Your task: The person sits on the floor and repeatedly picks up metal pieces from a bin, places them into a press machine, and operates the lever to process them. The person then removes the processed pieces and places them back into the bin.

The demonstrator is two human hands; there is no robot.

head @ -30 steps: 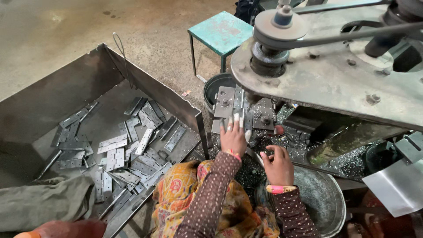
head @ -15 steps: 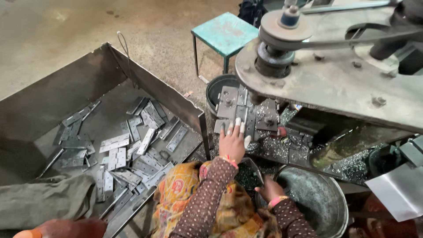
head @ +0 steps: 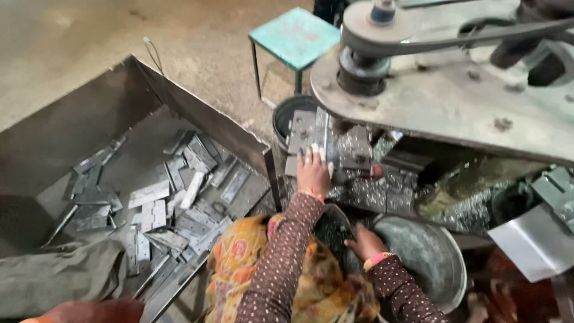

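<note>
My left hand (head: 313,171) rests flat on a stack of grey metal plates (head: 317,136) on the bed of a press machine (head: 454,101), fingers spread over the plates. My right hand (head: 365,242) is down low at the rim of a round metal pan (head: 430,263), reaching into a dark container of small pieces (head: 330,230); its fingers are curled and partly hidden. Both arms wear dotted maroon sleeves, with a yellow patterned cloth over my lap.
A large sheet-metal bin (head: 107,155) on the left holds several flat grey metal plates (head: 173,203). A teal stool (head: 295,37) stands on the concrete floor behind. A belt and pulley (head: 373,36) top the machine. Metal swarf (head: 454,209) lies under it.
My right hand has dropped from beside the left hand at the machine bed down to the pan's rim. My left hand stays on the plates.
</note>
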